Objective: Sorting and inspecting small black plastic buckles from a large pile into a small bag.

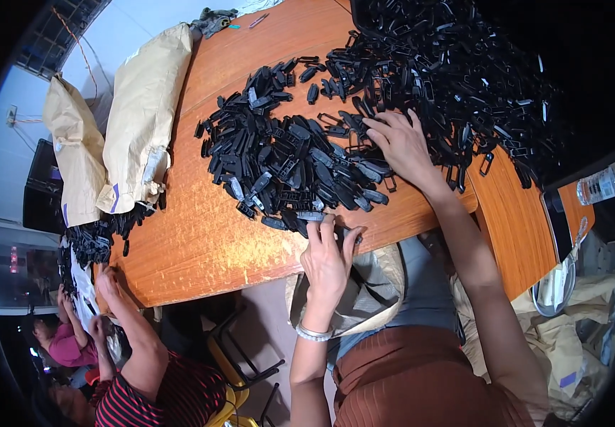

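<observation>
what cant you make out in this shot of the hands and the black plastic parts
Head view only:
- Left hand at the table edge: whether its fingers pinch a part is hidden by the hand's back.
- Right hand: fingertips buried in the black plastic parts.
- Upper right heap: single pieces too dark to separate.
- Bag in the lap: contents hidden.

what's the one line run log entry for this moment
left hand: at table edge, fingers on black clips | right hand: flat on clip heap | bag: open in lap
</observation>
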Demonstrator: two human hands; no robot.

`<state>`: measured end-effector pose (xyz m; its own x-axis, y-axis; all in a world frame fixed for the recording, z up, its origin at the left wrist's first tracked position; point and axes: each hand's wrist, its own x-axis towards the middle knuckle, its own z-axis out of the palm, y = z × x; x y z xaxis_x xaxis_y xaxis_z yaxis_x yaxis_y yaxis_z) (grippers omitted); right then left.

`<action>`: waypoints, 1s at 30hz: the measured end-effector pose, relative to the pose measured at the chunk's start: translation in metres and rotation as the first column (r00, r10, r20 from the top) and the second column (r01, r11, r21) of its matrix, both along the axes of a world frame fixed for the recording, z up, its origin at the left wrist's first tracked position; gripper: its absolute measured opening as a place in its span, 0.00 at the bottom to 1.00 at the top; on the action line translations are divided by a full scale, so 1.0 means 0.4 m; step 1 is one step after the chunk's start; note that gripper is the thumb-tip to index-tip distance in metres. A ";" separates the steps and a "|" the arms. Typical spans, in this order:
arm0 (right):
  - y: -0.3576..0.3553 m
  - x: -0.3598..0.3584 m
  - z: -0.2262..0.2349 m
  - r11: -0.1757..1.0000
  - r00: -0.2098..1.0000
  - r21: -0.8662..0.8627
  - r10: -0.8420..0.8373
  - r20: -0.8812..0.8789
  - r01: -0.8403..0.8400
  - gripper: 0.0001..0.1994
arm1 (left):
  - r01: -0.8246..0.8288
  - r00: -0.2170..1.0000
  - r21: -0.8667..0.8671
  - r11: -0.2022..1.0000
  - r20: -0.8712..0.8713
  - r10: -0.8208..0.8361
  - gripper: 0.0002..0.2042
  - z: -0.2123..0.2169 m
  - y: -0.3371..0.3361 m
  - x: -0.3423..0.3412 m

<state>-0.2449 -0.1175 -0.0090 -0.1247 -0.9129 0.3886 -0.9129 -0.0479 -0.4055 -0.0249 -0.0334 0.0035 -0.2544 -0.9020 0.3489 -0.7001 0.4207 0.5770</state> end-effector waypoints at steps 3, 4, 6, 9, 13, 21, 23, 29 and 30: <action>0.035 0.022 0.002 0.999 0.999 -0.018 0.032 0.003 -0.032 0.17 | 0.068 0.997 0.074 0.995 0.033 -0.071 0.17 0.018 0.017 0.008; 0.044 0.026 0.003 0.998 0.999 -0.017 0.052 0.007 -0.052 0.16 | 0.069 0.997 0.075 0.995 0.034 -0.072 0.17 0.020 0.018 0.010; 0.062 0.027 -0.001 0.997 0.998 -0.047 0.057 0.016 -0.056 0.16 | 0.147 0.987 0.091 0.985 0.053 -0.152 0.17 0.022 0.016 0.014; 0.099 0.030 0.005 0.983 0.990 -0.166 0.100 0.095 -0.083 0.14 | 0.199 0.979 0.170 0.965 0.010 -0.204 0.18 0.016 0.006 0.035; 0.186 0.055 0.063 0.976 0.980 -0.202 0.118 0.160 -0.085 0.07 | 0.249 0.968 0.183 0.951 -0.007 -0.252 0.20 0.032 -0.003 0.039; 0.064 0.045 0.059 0.949 0.993 -0.315 0.048 0.110 -0.011 0.04 | 0.194 0.976 0.083 0.977 0.085 -0.201 0.09 0.034 0.012 -0.001; -0.019 0.036 0.055 0.970 0.991 -0.243 0.033 0.129 -0.001 0.06 | 0.190 0.962 0.124 0.974 0.173 -0.209 0.09 0.034 0.016 -0.008; -0.150 0.048 0.054 0.970 0.978 0.241 -0.014 0.209 -0.038 0.15 | 0.152 0.967 0.200 0.968 0.174 -0.188 0.06 0.031 0.019 -0.010; -0.153 0.051 0.047 0.968 0.973 0.244 -0.004 0.231 -0.054 0.16 | 0.153 0.967 0.202 0.967 0.173 -0.189 0.06 0.032 0.018 -0.008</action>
